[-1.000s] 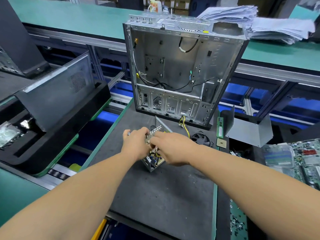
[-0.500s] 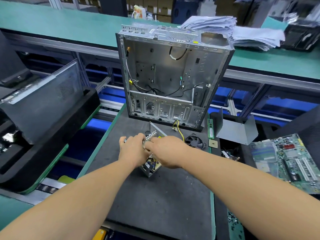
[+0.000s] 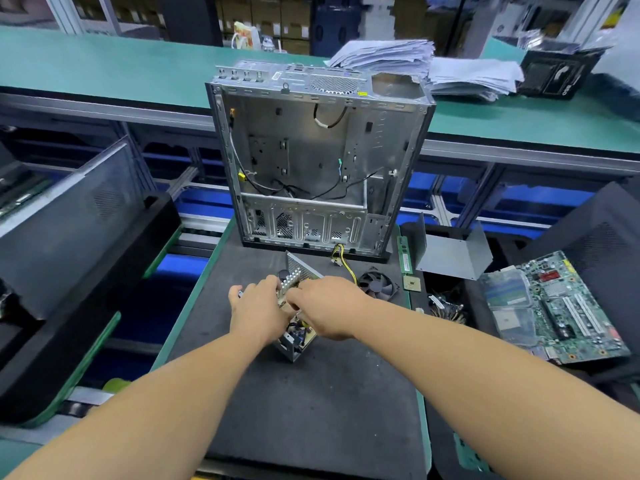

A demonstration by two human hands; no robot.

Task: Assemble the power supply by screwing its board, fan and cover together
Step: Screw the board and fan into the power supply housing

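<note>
The open power supply box (image 3: pixel 297 341) lies on the dark mat (image 3: pixel 311 403), its circuit board showing at the near end and its perforated metal wall (image 3: pixel 298 271) standing up at the far end. My left hand (image 3: pixel 258 311) grips the box's left side. My right hand (image 3: pixel 329 306) reaches over the top with fingers curled down into it; the fingertips are hidden. A small black fan (image 3: pixel 377 287) lies flat on the mat just right of my right hand. A bent grey metal cover (image 3: pixel 450 251) stands further right.
An open silver PC case (image 3: pixel 318 161) stands upright behind the box, with yellow-black wires (image 3: pixel 343 259) trailing from it. A green motherboard (image 3: pixel 557 306) lies at the right. Black foam trays with panels (image 3: pixel 69 244) sit left. A RAM stick (image 3: pixel 403 254) and a CPU chip (image 3: pixel 411 283) lie near the fan.
Both hands stay on the power supply box with hardly any shift. The camera has tilted, so the scene sits lower and more to the left in view.
</note>
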